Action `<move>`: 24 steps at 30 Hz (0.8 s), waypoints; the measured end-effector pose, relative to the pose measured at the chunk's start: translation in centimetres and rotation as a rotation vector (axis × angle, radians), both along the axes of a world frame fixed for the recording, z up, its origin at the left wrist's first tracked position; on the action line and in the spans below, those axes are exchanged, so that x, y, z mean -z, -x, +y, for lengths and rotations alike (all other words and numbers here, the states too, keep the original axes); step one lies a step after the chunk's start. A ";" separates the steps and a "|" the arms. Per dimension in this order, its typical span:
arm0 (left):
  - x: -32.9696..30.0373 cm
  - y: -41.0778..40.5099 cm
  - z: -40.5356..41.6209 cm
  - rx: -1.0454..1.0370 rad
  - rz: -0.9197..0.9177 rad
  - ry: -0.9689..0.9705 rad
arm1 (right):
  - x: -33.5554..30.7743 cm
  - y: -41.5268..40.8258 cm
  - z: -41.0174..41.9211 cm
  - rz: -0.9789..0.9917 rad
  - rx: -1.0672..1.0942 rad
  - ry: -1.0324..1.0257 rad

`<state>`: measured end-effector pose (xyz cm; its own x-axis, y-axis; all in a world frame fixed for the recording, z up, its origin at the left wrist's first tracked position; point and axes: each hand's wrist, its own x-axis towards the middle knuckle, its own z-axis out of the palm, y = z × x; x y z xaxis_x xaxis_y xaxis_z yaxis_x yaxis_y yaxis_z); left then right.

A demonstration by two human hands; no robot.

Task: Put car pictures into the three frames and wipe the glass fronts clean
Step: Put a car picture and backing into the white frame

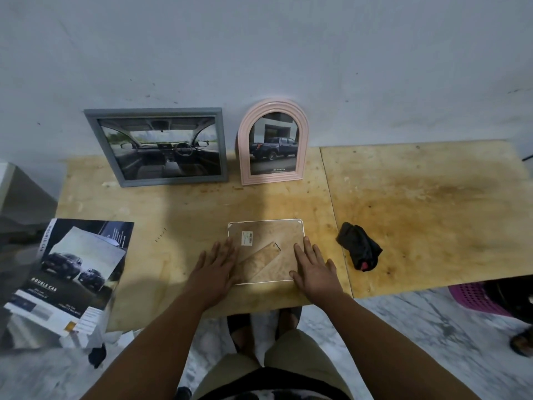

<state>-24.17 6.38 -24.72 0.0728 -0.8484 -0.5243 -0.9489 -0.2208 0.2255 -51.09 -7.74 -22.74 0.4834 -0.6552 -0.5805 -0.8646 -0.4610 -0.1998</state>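
A small frame [266, 235] lies face down on the wooden table [418, 203], its brown backing board and folded stand showing. My left hand [216, 264] rests flat on its left edge and my right hand [313, 267] lies flat on its right side, fingers straight. A grey frame [157, 147] with a car-interior picture leans on the wall at the back. Beside it stands a pink arched frame [272, 142] holding a pickup-truck picture. A crumpled black cloth [359, 246] sits to the right of my right hand.
A car brochure and loose car pages [72, 272] hang over the table's left end. A white box [17, 192] stands at the far left. A pink basket [476, 295] sits on the marble floor below the table's right part.
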 end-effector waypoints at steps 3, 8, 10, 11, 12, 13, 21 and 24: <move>-0.7 0.2 -0.4 -0.012 0.008 -0.007 | -1.0 -1.1 0.1 0.056 -0.011 0.023; -1.8 1.0 -0.1 0.068 -0.029 0.103 | -1.7 -1.7 2.2 0.053 -0.239 0.072; -2.2 1.5 0.1 0.132 -0.015 0.098 | -1.4 -1.4 3.3 0.039 -0.230 0.062; -2.4 1.7 0.3 0.163 -0.022 0.095 | -1.3 -1.2 3.9 0.031 -0.216 0.065; -2.3 1.9 0.6 0.180 -0.034 0.097 | -1.1 -1.1 4.4 0.030 -0.211 0.071; -2.1 2.1 0.9 0.188 -0.044 0.091 | -1.1 -1.0 4.8 0.037 -0.215 0.078; -1.3 3.1 2.8 0.196 -0.072 -0.004 | -0.7 -0.5 5.1 0.098 -0.278 0.091; -1.1 3.2 2.6 0.190 -0.053 -0.026 | -0.5 -0.6 5.0 0.129 -0.326 0.112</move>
<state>-27.40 9.00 -23.66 -0.0592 -0.8355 -0.5463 -0.9845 -0.0415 0.1702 -50.53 -2.79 -22.19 0.6051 -0.5416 -0.5836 -0.6834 -0.7294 -0.0317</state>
